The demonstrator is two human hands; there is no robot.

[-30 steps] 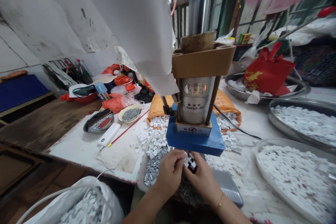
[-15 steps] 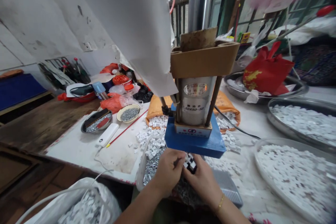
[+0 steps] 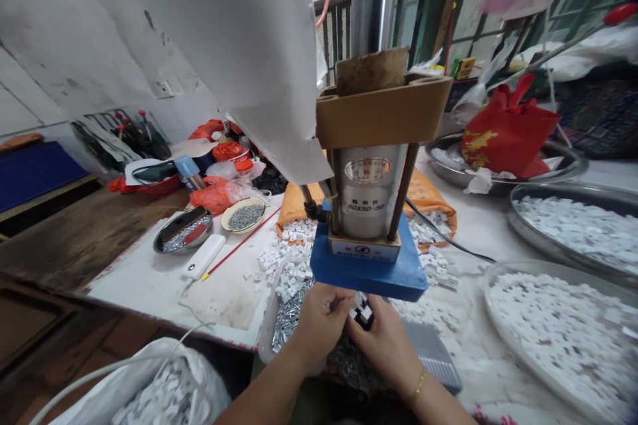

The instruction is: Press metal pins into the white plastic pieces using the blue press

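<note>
Below the blue head of a press (image 3: 369, 272), my two hands meet close together. My right hand (image 3: 389, 342) has its fingers curled around a dark block with several small white plastic pieces (image 3: 366, 313) in it. The fingers of my left hand (image 3: 319, 322) are pinched together at the left side of these pieces; what lies between the fingertips is too small and hidden to name. Left of that hand is a clear plastic tub (image 3: 268, 325) with shiny metal nails or pins (image 3: 288, 319) and white pieces.
Round trays (image 3: 491, 319) of white pieces stand at the right, beside a grey ridged box (image 3: 433, 352). An orange sack (image 3: 292, 202) spills pieces behind the press. Bowls of small metal parts (image 3: 246, 216) sit at the left, and a white bag of pieces (image 3: 154, 392) stands lower left.
The view has shifted very slightly. My left fingertips have moved a little against the white pieces, and one piece there appears tilted up. My right hand keeps its grip on the block.
</note>
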